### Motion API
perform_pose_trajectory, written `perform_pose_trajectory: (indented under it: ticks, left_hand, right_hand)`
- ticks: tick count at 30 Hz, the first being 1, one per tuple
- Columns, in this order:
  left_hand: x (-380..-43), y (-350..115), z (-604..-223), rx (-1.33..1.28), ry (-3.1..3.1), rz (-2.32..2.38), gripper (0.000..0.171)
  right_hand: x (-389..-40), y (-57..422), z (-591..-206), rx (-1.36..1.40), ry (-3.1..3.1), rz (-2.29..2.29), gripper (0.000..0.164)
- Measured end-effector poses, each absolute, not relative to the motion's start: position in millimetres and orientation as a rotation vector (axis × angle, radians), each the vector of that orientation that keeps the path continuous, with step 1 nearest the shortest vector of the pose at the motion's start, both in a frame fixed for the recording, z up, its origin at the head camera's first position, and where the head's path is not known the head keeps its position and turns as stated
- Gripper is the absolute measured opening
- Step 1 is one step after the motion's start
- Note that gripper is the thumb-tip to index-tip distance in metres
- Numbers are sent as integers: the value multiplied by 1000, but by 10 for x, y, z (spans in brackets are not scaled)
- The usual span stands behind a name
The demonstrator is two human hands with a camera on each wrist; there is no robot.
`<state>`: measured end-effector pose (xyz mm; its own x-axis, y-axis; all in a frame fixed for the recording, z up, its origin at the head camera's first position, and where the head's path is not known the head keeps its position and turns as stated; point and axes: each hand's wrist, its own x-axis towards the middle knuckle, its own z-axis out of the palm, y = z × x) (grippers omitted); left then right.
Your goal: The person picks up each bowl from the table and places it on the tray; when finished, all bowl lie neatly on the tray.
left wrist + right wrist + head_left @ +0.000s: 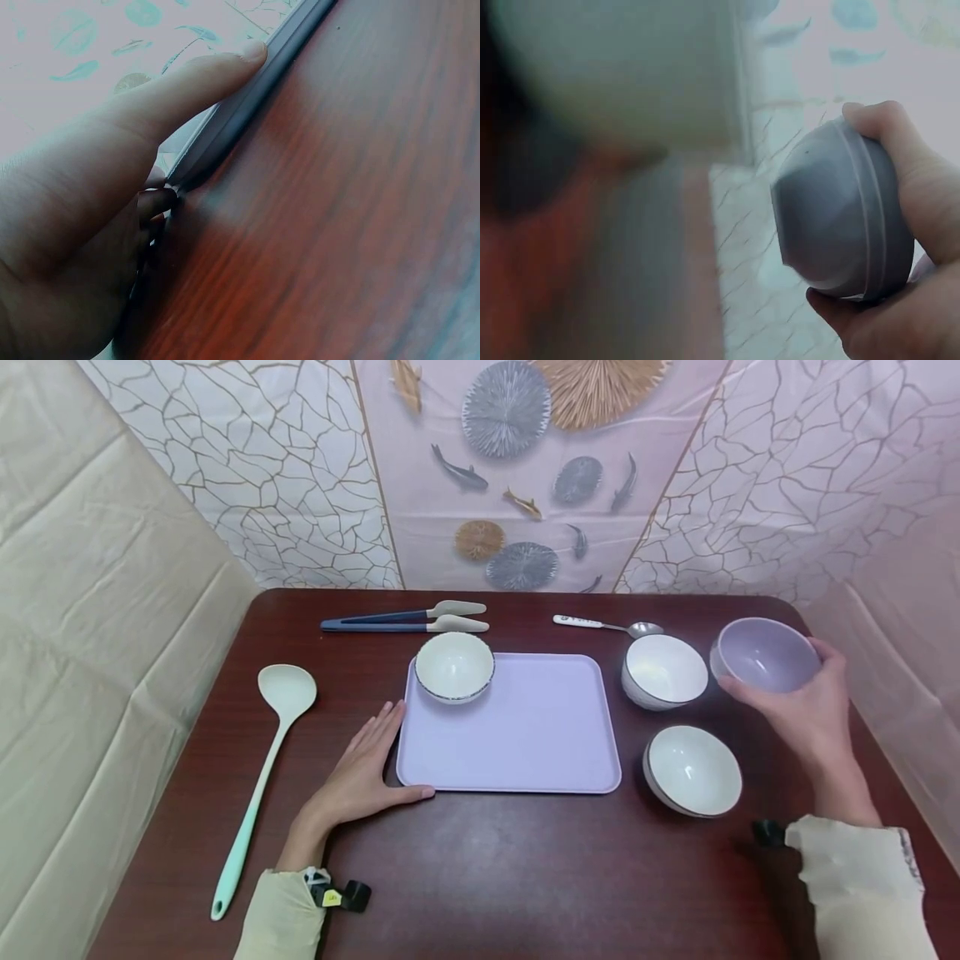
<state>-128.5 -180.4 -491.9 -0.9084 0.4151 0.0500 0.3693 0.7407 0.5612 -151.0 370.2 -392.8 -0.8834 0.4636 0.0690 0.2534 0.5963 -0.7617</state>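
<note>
At the right end of the table my right hand grips a purple bowl by its sides, the thumb in front and the fingers behind. In the right wrist view the bowl shows its outer wall and foot between thumb and fingers. My left hand lies at the near left corner of a lilac tray, with straight fingers along its left edge and the thumb at its front edge. The left wrist view shows the thumb on the tray's rim. A white bowl stands in the tray's far left corner.
Right of the tray stand a white bowl and a nearer white bowl. Behind are a spoon and blue-handled tongs. A ladle with a green handle lies at the left. A patterned cloth hangs behind.
</note>
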Motion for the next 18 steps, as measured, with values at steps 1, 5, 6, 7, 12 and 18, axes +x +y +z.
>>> perform_pose_trajectory:
  ticks: [1, 5, 6, 7, 12, 18]
  left_hand:
    - [-1285, -1805, -4919, 646, 2859, 895, 126]
    - [-1286, -1810, -4921, 648, 2861, 888, 126]
    - [-1288, -1812, -4920, 646, 2861, 884, 126]
    - [-1288, -1814, -4919, 644, 2860, 881, 126]
    - [-1290, -1816, -4907, 639, 2856, 878, 126]
    - [-1289, -1804, -4912, 648, 2859, 886, 126]
  right_hand:
    - [-1515, 3642, -3873, -564, -2567, 1163, 114]
    - [-1548, 3376, -3685, -458, -2572, 1179, 112]
    - [-1563, 3303, -3651, -429, -2570, 1185, 112]
    - [-1580, 3227, -3620, -399, -2568, 1187, 111]
    - [-1670, 2821, -3522, -245, -2570, 1198, 112]
    - [-1744, 2329, -3531, -78, -2572, 1225, 116]
